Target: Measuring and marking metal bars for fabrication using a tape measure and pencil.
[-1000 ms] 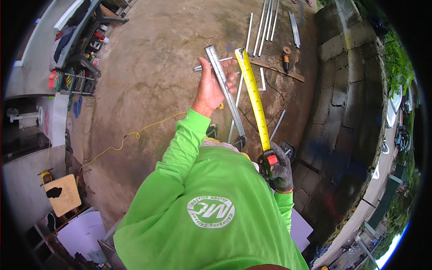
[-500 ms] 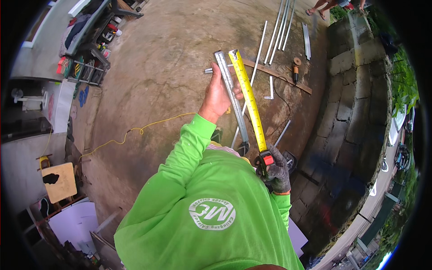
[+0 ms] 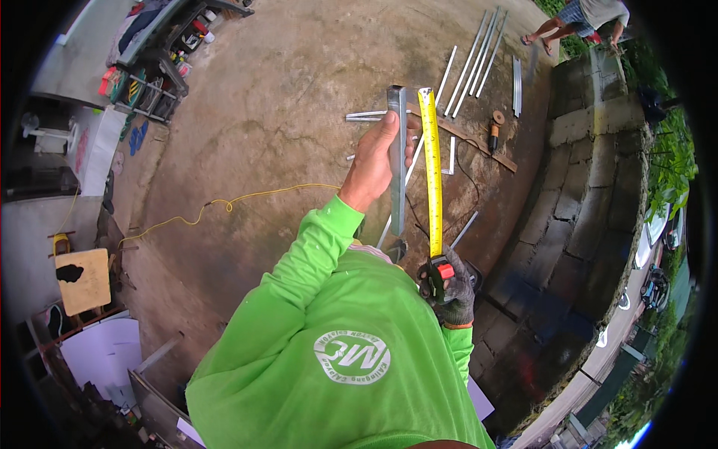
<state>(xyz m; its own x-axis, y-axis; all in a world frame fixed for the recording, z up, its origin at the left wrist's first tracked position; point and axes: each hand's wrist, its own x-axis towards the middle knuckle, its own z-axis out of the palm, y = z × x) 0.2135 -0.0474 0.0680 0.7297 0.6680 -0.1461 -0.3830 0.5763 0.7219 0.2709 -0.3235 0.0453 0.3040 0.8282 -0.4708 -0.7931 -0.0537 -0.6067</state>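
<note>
My bare left hand [image 3: 372, 161] is closed around a short grey metal channel [image 3: 397, 176], thumb on its near face and fingertips showing past its right edge. The channel stands nearly upright in the picture. Beside it on the right, a little apart, runs the yellow blade of a tape measure [image 3: 431, 179], pulled out to about the same height. The black and red case sits low in my right hand [image 3: 458, 293], which wears a dark grey glove and grips it from the right.
On the concrete floor lie several thin metal bars [image 3: 471, 67], a wooden plank [image 3: 464, 138] and an orange angle grinder [image 3: 494, 133]. A yellow cord [image 3: 198, 222] crosses the left side. A block wall [image 3: 561, 179] bounds the right. Another person [image 3: 583, 19] stands at the far right.
The metal channel has turned more upright and moved right with my left hand. The tape's blade also stands straighter. More of the other person has come into view.
</note>
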